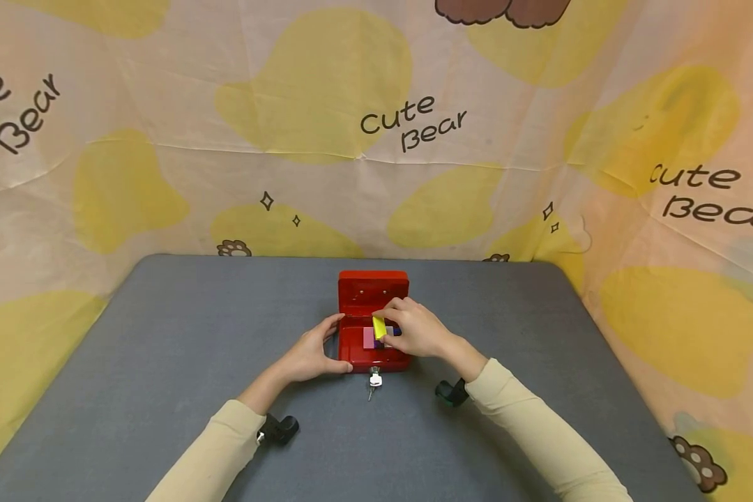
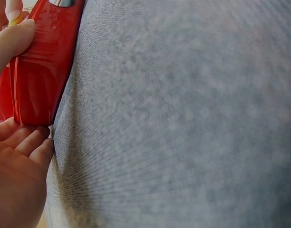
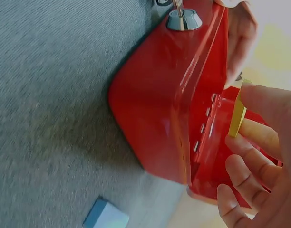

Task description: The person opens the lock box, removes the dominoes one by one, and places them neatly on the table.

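Observation:
A red metal cash box (image 1: 389,359) stands with its lid (image 1: 373,289) raised at the back. At its left side my left hand (image 1: 310,353) grips it, thumb on the front corner and fingers along the left wall. Over the open box my right hand (image 1: 417,329) pinches a thin yellow rectangular block (image 1: 379,328) between thumb and fingertips. Below that block, a pink piece (image 1: 368,337) lies in the box, with purple and white pieces beside it partly hidden. The right wrist view shows the yellow block (image 3: 238,114) edge-on, tilted, clear of the box wall.
A key (image 1: 375,381) sits in the front lock, a second one hanging below. A small blue block (image 3: 106,216) with a pale top is on the grey table (image 1: 226,328) beside the box. Patterned cloth (image 1: 314,84) surrounds the table at the back and sides.

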`<control>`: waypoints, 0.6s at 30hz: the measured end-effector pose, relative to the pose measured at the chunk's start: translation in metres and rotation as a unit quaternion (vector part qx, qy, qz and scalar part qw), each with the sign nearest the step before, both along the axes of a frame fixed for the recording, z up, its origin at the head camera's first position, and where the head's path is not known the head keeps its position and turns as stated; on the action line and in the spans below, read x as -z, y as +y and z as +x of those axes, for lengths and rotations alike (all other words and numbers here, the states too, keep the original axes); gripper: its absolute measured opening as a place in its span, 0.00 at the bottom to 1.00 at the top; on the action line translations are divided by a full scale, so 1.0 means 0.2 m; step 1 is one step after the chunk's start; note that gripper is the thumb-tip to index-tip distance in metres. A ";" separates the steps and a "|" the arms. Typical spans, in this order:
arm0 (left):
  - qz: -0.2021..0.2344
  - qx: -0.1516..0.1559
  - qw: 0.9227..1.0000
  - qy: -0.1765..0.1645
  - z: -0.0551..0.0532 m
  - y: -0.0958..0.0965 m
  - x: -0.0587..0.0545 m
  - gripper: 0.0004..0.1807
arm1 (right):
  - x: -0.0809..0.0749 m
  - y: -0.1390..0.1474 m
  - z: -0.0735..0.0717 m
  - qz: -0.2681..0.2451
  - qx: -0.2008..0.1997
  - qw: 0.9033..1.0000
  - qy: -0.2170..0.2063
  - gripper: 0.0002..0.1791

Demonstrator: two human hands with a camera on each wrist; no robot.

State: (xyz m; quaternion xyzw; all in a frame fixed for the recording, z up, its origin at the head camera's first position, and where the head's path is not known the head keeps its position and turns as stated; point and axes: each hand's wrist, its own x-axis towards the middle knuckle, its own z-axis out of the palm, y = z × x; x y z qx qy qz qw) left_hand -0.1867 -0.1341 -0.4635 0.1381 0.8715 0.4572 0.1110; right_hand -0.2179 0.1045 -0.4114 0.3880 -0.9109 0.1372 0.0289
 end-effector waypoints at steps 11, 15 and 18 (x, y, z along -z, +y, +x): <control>0.004 0.000 1.000 0.005 0.00 0.00 0.00 0.51 | -0.03 0.10 0.00 -0.006 0.013 1.000 -0.002 0.23; 0.007 0.003 1.000 0.007 0.00 0.00 0.00 0.51 | -0.02 0.14 0.00 -0.013 0.023 1.000 -0.008 0.24; 0.003 0.003 1.000 0.007 0.00 0.00 0.01 0.51 | -0.02 0.18 -0.01 -0.021 0.030 0.999 -0.012 0.24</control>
